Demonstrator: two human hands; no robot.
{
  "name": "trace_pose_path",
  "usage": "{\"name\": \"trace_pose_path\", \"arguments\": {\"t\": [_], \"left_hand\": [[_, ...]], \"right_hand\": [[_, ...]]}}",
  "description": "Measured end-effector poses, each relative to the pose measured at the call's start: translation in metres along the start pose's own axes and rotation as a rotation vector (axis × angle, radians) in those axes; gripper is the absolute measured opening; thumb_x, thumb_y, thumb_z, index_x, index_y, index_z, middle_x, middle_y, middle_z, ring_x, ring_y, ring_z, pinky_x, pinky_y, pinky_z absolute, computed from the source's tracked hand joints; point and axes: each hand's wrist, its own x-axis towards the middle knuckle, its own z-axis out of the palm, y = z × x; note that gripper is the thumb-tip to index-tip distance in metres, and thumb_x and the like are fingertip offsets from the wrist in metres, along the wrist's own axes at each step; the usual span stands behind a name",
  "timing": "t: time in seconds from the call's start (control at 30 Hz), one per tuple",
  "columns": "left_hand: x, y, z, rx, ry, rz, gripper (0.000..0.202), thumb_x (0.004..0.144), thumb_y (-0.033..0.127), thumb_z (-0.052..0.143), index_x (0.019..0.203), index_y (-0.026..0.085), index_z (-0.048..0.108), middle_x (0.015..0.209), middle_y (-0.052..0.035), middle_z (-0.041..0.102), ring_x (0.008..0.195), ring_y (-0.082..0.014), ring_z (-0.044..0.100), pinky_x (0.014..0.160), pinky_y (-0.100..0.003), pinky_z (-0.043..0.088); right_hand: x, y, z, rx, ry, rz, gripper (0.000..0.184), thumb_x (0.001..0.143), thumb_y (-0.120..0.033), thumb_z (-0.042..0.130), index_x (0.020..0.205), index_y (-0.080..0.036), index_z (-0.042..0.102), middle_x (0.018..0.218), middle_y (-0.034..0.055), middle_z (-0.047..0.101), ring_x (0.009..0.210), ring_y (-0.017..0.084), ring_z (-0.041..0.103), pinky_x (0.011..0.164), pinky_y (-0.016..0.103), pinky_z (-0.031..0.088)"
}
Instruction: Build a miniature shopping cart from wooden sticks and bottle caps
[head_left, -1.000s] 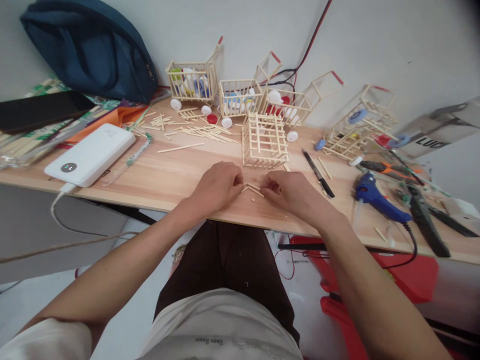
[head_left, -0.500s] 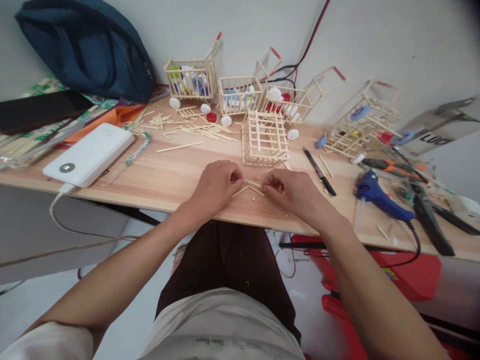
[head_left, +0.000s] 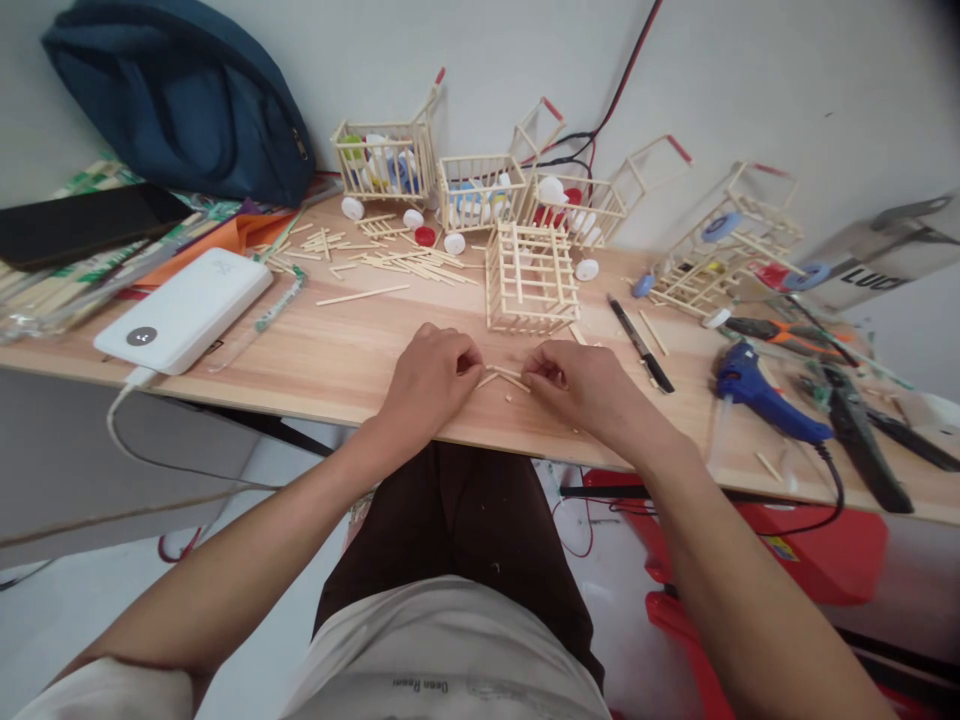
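My left hand [head_left: 431,378] and my right hand [head_left: 581,385] rest on the wooden table [head_left: 337,350] near its front edge. Both have fingers curled, each pinching one end of thin wooden sticks [head_left: 501,377] that meet in a shallow V between them. A few short stick bits lie just under the V. Directly behind the hands stands an open stick cage [head_left: 531,278].
Several stick carts [head_left: 386,160] with bottle caps line the wall. Loose sticks [head_left: 390,262] lie behind. A white power bank [head_left: 184,310] and blue bag [head_left: 180,95] sit left. A black pen [head_left: 639,343], blue glue gun [head_left: 761,395] and pliers [head_left: 862,440] lie right.
The sticks between my fingers shifted slightly, their V opening then narrowing; both hands stay in place. The camera view wobbled a little.
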Motion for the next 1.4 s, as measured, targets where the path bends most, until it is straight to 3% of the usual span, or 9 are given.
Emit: {"name": "trace_pose_path", "arguments": {"t": [0.63, 0.83, 0.93, 1.13, 1.4], "left_hand": [[0.003, -0.001, 0.004, 0.094, -0.051, 0.057, 0.009, 0.078, 0.020, 0.059, 0.070, 0.019, 0.060, 0.074, -0.0047, 0.064, 0.078, -0.0226, 0.054, 0.070, -0.035, 0.042], [0.004, -0.003, 0.000, 0.035, -0.075, 0.072, 0.011, 0.083, 0.021, 0.055, 0.083, 0.019, 0.066, 0.079, -0.0032, 0.068, 0.079, -0.0206, 0.057, 0.075, -0.035, 0.042], [0.002, -0.005, -0.002, -0.013, -0.078, 0.093, 0.016, 0.084, 0.021, 0.055, 0.089, 0.020, 0.070, 0.086, -0.0036, 0.070, 0.082, -0.0199, 0.059, 0.078, -0.034, 0.043], [-0.001, -0.007, -0.002, -0.049, -0.016, 0.125, 0.009, 0.080, 0.022, 0.066, 0.079, 0.018, 0.073, 0.083, -0.0030, 0.071, 0.082, -0.0185, 0.060, 0.077, -0.031, 0.044], [0.000, -0.011, 0.006, -0.012, 0.016, 0.154, 0.009, 0.079, 0.018, 0.065, 0.079, 0.017, 0.074, 0.082, -0.0043, 0.070, 0.082, -0.0192, 0.060, 0.075, -0.031, 0.044]], "right_hand": [[0.003, 0.004, -0.001, 0.059, -0.057, -0.016, 0.008, 0.080, -0.020, 0.059, 0.073, -0.019, 0.062, 0.062, -0.0018, 0.059, 0.056, 0.012, 0.051, 0.052, 0.023, 0.033], [0.004, 0.001, -0.009, 0.043, -0.090, -0.013, 0.014, 0.084, -0.019, 0.053, 0.078, -0.018, 0.066, 0.070, 0.0008, 0.065, 0.062, 0.014, 0.055, 0.057, 0.025, 0.036], [0.003, 0.000, -0.009, 0.065, -0.044, -0.057, 0.017, 0.086, -0.015, 0.051, 0.086, -0.017, 0.068, 0.079, 0.0028, 0.069, 0.069, 0.016, 0.059, 0.063, 0.026, 0.040], [-0.002, 0.002, -0.004, 0.107, 0.075, -0.257, 0.025, 0.091, -0.014, 0.052, 0.107, -0.018, 0.070, 0.098, 0.0068, 0.070, 0.088, 0.018, 0.063, 0.078, 0.029, 0.046], [-0.004, 0.002, 0.001, 0.081, 0.032, -0.329, 0.033, 0.089, -0.008, 0.051, 0.112, -0.021, 0.072, 0.096, 0.0070, 0.067, 0.087, 0.018, 0.063, 0.076, 0.028, 0.048]]}}
